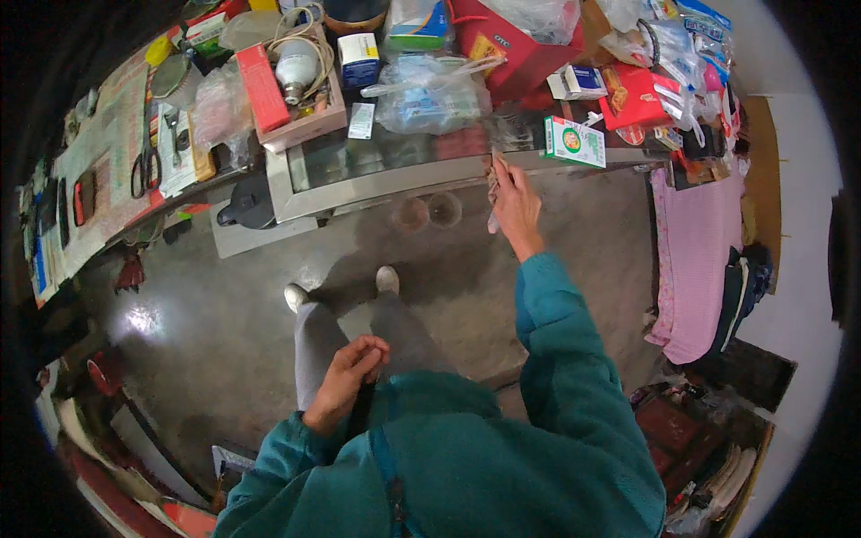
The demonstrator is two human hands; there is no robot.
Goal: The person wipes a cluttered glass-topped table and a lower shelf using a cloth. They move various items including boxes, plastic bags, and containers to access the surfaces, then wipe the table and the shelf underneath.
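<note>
My right hand [516, 205] reaches out to the front edge of a glass-topped counter [350, 191] with a metal frame. It grips a crumpled, patterned cloth [493, 188], partly hidden by the fingers. Just right of this hand, a green and white box [574, 142] lies across the frame. Beyond the hand on the glass is a knotted clear plastic bag [430, 101] with small packages inside. My left hand [350, 376] hovers before my waist, its fingers curled in and nothing visible in them.
An open box [303, 138] holds a light bulb [296, 67] and a cord. Black scissors [145, 168] lie on the left table. A red gift bag [518, 54] and plastic-wrapped goods crowd the back right. Pink cloth [699, 255] hangs at right. Two round glass-like shapes [444, 210] show below the counter edge.
</note>
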